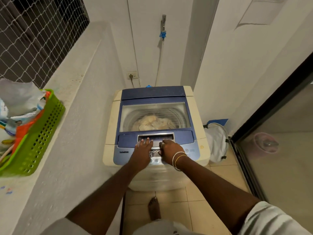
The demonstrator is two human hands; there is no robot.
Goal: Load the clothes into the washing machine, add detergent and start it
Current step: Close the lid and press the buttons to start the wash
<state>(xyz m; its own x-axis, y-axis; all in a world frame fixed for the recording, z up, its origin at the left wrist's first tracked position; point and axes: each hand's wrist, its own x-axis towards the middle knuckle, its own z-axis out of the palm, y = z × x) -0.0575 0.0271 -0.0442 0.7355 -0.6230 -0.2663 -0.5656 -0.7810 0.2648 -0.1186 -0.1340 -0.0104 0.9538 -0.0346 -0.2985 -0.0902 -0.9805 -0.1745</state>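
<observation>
Forearms reach to the washer [110, 133] at centre frame, left hand [143, 147] flat and released on the lid [128, 140], right hand [170, 150] curled, holding nothing, at the panel [155, 154]; clothes [152, 123] lie inside under the shut lid, so seemingly only starting remains.

washing machine [110, 119]: glossy plastic | lid window [155, 116]: clear | basket [40, 133]: perforated plastic | clothes [152, 123]: cloth

One washing machine [152, 93], one heap of clothes [152, 123]. Two hands: left hand [144, 147], right hand [170, 150]. One green basket [42, 141] left of the fingers, one white laundry bag [216, 141] right, one wall socket [132, 75], one tap [163, 22] beyond.
</observation>
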